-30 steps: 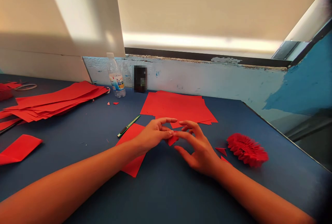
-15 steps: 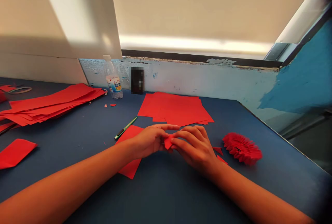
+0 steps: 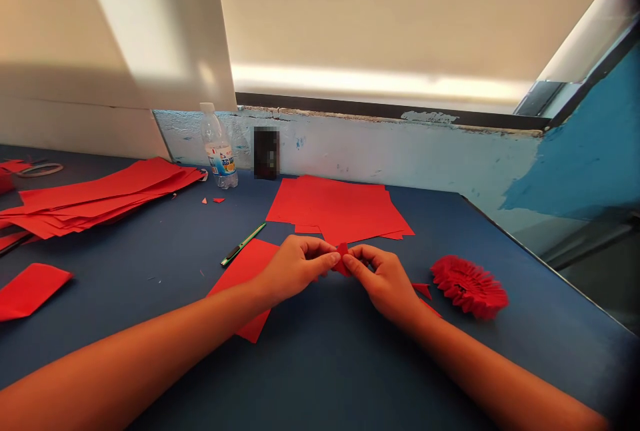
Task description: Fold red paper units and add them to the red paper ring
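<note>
Centrally, red paper scrap (image 3: 343,260) pinched between hands (image 3: 343,271)

Past the right hand (image 3: 383,284), red triangles (image 3: 423,290) and pleated paper (image 3: 470,287) block the way; ahead of the left hand (image 3: 297,270), a knife (image 3: 243,244) and red sheets (image 3: 340,208) lie before the bottle (image 3: 219,148) and wall (image 3: 375,148).

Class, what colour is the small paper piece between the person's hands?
Red; best in the head view, the small paper piece between left hand and right hand.

Two hands (image 3: 299,270), one bottle (image 3: 219,153), one craft knife (image 3: 243,244)
</note>
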Demonstrator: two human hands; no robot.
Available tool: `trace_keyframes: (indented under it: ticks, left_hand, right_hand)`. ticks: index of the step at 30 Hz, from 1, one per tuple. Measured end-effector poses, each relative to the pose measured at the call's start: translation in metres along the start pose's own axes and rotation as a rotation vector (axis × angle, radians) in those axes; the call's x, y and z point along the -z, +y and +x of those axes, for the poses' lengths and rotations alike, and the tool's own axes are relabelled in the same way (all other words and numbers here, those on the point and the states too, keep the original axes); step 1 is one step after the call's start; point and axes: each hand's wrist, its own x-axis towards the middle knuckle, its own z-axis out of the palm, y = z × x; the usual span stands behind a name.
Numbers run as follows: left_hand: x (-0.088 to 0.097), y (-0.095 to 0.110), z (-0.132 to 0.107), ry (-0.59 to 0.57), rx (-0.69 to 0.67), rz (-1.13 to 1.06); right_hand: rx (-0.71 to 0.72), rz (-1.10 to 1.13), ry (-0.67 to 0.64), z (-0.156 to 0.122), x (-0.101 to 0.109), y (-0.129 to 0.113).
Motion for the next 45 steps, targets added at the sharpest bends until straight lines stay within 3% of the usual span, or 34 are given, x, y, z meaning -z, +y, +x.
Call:
trace_keyframes:
  ticks: [3, 10, 16, 26, 29, 36, 42, 45]
  left_hand:
    - [-0.002, -0.003, 0.0, 0.055, 0.059, -0.043]
    - [-0.005, -0.005, 0.0, 0.067, 0.056, -0.061]
    - [-0.002, -0.007, 0.002, 0.028, 0.086, -0.031]
    - [-0.003, -0.011, 0.003, 0.069, 0.134, 0.018]
    - [-0.004, -0.007, 0.003, 0.078, 0.163, 0.001]
    - [-0.003, -0.005, 0.003, 0.095, 0.158, -0.031]
    - [-0.003, -0.009, 0.003, 0.036, 0.112, -0.038]
    - [-0.003, -0.012, 0.003, 0.036, 0.095, -0.032]
  right_hand:
    - [-0.039, 0.032, -0.035, 0.0, 0.0, -0.002]
    - [-0.062, 0.051, -0.102, -0.003, -0.004, -0.005]
    - [-0.083, 0.024, 0.0, -0.005, -0.008, 0.0]
    - [-0.048, -0.018, 0.097, -0.003, -0.008, 0.005]
    - [0.011, -0.088, 0.099, -0.005, -0.008, 0.006]
    - [0.351, -0.359, 0.105, -0.007, -0.006, 0.009]
    - [0.18, -0.197, 0.071, -0.005, -0.003, 0.002]
    - [0.191, -0.186, 0.07, -0.005, -0.002, -0.001]
